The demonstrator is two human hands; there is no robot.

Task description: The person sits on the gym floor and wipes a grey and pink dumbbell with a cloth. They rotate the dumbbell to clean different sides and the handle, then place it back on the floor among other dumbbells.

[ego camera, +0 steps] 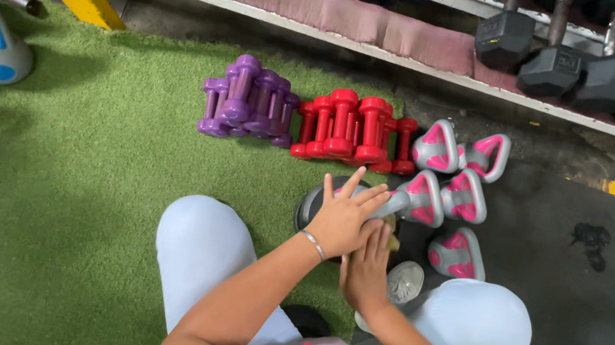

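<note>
- The left hand [345, 220] lies flat, fingers spread, on top of a grey and pink kettlebell-shaped weight [419, 198] that lies on its side; it presses on the weight and does not close around it.
- The right hand [365, 274] is just under the left one, fingers pressed together and pointing forward. It touches something small and yellowish [391, 231] between the two hands — I cannot tell what this is, or whether the hand pinches it.
- Under both hands sits a dark round object [307, 206], mostly hidden by them; it may be a plate or the base of another weight.
- Beyond the fingertips stand red dumbbells [353, 128], stacked in a tight group, and further to the left of them purple dumbbells [246, 99], also stacked.
- To the right of the hands lie four more grey and pink weights [459, 174], close together, some touching.
- What could go wrong, in my judgement: the weight under the left hand is rounded and lies on its side, so a flat palm can let it roll — it could strike the right fingers or knock the neighbours.
- The stacked red dumbbells could also tumble if they are pushed from the near side.
- Containers: I see none near the hands; the weights rest directly on the green turf [67, 197] and the dark mat [602, 317]. Black dumbbells [595, 72] sit on a rack far ahead.
</note>
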